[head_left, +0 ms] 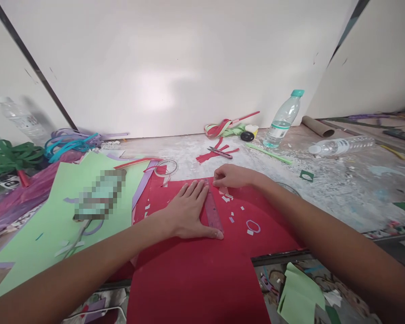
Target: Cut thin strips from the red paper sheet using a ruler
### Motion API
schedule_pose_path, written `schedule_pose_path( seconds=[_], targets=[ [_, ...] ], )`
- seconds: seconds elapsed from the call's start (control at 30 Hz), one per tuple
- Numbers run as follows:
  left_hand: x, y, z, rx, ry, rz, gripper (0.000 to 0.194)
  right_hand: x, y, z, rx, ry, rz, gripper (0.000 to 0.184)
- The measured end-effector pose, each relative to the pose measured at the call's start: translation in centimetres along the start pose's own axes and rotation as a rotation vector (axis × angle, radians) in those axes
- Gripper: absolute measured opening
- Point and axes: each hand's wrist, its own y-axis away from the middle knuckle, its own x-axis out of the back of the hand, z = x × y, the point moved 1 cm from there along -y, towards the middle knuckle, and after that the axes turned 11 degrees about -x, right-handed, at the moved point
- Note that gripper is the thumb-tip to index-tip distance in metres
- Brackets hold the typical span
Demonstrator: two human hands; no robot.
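A large red paper sheet (202,270) lies in front of me on the worktable. My left hand (189,209) rests flat on it, fingers spread, pressing a clear pink ruler (213,211) that runs away from me. My right hand (231,175) is at the far end of the ruler with its fingers curled in a pinch on the sheet; what they hold is hidden. Small white paper scraps (227,198) and a white ring-shaped cutout (253,226) lie on the red sheet to the right of the ruler.
A light green sheet (54,225) lies at left, with green, blue and purple strips (70,141) behind it. Small scissors (220,153) on red strips, a standing water bottle (283,119), a lying bottle (340,146) and a cardboard tube (317,127) sit farther back. Green paper (299,297) lies below the table edge.
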Motion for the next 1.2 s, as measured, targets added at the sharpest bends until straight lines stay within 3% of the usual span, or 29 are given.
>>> schedule_pose_path(
  seconds=[0.47, 0.77, 1.2],
  targets=[
    [0.1, -1.5, -1.5, -0.068, -0.001, 0.007, 0.126, -0.8, -1.5, 1.0, -0.038, 0.049, 0.262, 0.014],
    [-0.5, -1.2, -1.4, -0.063, -0.052, 0.067, 0.117, -0.2, -0.8, 1.1, -0.061, -0.100, 0.087, 0.025],
    [0.0, -1.5, -1.7, -0.072, -0.073, 0.070, 0.120, -0.5, -1.5, 0.9, -0.051, 0.021, 0.301, 0.016]
  ],
)
